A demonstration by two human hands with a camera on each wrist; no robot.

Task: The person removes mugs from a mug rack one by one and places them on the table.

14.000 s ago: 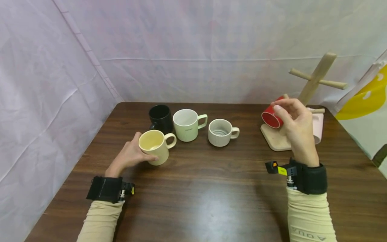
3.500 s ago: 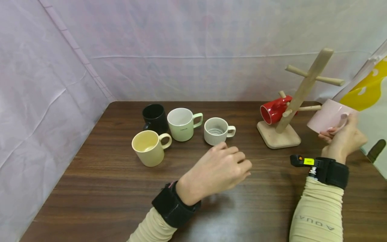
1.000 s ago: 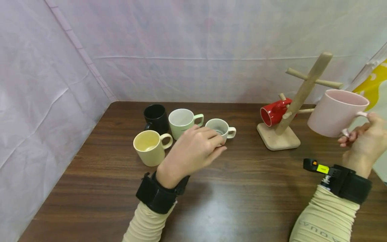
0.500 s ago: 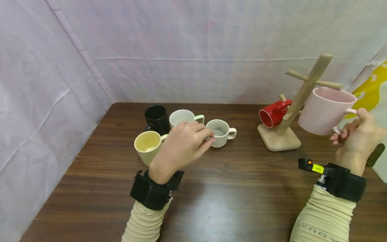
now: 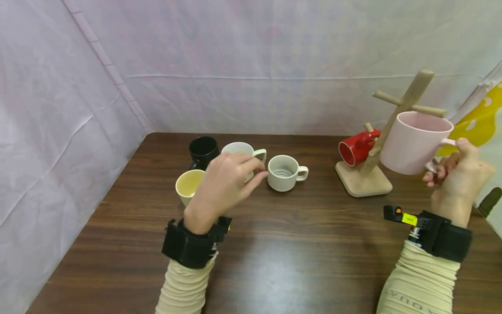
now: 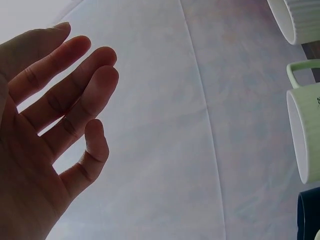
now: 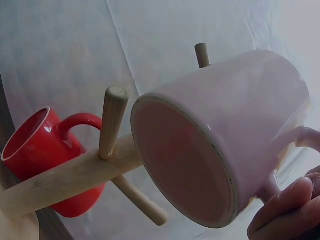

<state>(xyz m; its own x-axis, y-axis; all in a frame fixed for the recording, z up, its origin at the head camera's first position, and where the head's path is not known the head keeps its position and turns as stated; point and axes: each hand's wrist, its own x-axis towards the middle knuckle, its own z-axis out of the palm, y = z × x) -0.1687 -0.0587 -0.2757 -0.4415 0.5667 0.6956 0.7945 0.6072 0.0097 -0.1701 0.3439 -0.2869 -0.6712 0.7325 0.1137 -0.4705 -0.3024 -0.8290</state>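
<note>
A pink mug (image 5: 415, 144) is held by its handle in my right hand (image 5: 460, 179), off the table and in front of the wooden mug tree (image 5: 396, 115). The right wrist view shows the mug's base close up, with fingers at its handle. On a lower peg of the tree hangs a red mug (image 5: 357, 147), lying sideways. My left hand (image 5: 225, 185) hovers over the table, holding nothing, its fingers loosely bent in the left wrist view. Behind it, partly hidden, stand a yellow mug (image 5: 189, 185) and a pale green mug (image 5: 237, 148).
A short ribbed grey-white cup (image 5: 283, 174) stands right of the left hand. A black mug (image 5: 203, 150) sits at the back left of the brown table (image 5: 290, 253). White cloth (image 5: 251, 52) hangs behind the table, with yellow material (image 5: 476, 126) at far right.
The pink mug, off the tree since the oldest frame, has moved left in my right hand toward the tree's trunk. My left hand released the yellow mug earlier and lately drifted left.
</note>
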